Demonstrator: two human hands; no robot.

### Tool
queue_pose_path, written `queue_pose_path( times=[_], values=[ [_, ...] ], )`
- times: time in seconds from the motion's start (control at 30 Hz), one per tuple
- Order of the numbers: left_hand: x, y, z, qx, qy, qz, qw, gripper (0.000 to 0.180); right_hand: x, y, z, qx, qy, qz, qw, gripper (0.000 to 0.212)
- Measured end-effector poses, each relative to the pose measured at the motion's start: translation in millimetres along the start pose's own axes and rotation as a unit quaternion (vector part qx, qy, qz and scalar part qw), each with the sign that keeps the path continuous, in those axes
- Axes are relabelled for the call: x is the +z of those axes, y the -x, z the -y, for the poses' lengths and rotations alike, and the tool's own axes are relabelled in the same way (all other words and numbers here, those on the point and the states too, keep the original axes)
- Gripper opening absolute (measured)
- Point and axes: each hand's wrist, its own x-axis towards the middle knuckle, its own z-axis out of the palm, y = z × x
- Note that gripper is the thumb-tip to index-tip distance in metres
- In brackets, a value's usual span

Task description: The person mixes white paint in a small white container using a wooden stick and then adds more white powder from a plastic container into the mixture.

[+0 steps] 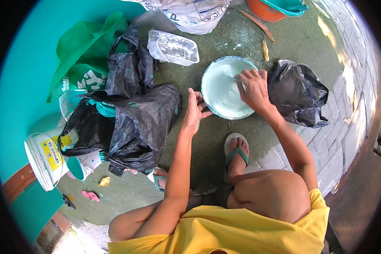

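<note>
While outspread left hand [193, 113] touches one bowl [204, 97] | right hand [255, 90] curls above, grip unclear | one clear tray [174, 48]

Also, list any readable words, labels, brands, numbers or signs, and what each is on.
White bucket: yellow label, large dark line legible, wording withheld; finer print too small.
White sack: dark lettering, partly lost in folds.
Green bag: white lettering, creased.
Small pale label beside it: too small.
Bowl: none visible.
</note>
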Motion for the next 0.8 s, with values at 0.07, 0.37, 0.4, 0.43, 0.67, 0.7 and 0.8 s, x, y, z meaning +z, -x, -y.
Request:
queue_pose_path(
  times=[0.07,0.37,0.4,0.43,0.67,0.7,0.8],
  values=[
    [0,3,-3,0.004,0.019,0.003,1.000,0.060,-9,4,17,-0.007,-0.059,0.008,0.998,0.008],
    [9,7,-4,0.007,0.025,-0.016,1.000,0.060,-20,29,20,-0.020,-0.031,0.038,0.999,0.007],
    [6,6,-4,0.003,0.024,-0.018,1.000,0.060,-23,23,16,-0.006,-0.016,0.017,1.000,0.008],
    [4,6,-3,0.000,0.023,-0.020,1.000,0.060,-25,17,12,0.008,-0.002,-0.004,1.000,0.008],
    [1,0,1,0.004,-0.004,-0.034,0.999,0.061,-7,5,6,-0.032,0.016,0.013,0.999,0.010],
    [0,0,0,0.006,-0.012,-0.036,0.999,0.060,-12,4,10,-0.055,0.012,0.053,0.997,0.010],
    [0,2,0,0.007,-0.025,-0.047,0.999,0.059,-25,0,15,-0.017,-0.036,0.042,0.998,0.012]
  ],
)
